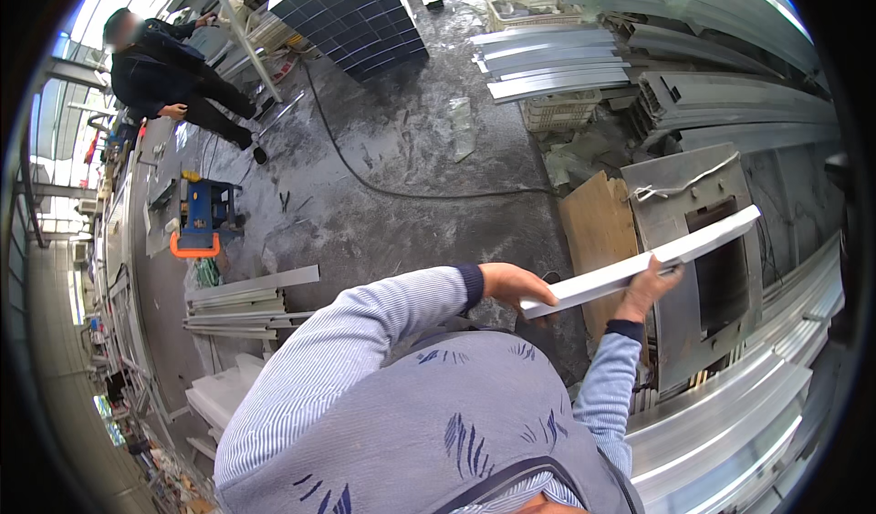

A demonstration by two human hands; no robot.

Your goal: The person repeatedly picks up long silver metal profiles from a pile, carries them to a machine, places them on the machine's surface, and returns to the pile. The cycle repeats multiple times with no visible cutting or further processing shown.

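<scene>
A long white profile bar (630,265) slants in front of me, its far right end over a grey metal machine table (671,318) with a dark rectangular opening. At the bar's near left end, my left hand (517,284) is closed, with the fingers partly hidden behind the bar. Further along, my right hand (650,290) grips the bar from below and the near side, fingers wrapped round it. The bar is held up and tilted, its right end higher in the picture. Whether it touches the machine table, I cannot tell.
A wooden board (595,231) stands left of the machine. Metal profiles (730,404) lie at the lower right, more (547,58) at the upper right. A black cable (365,184) crosses the floor. A blue toolbox (208,208) and a person (173,76) are at the left.
</scene>
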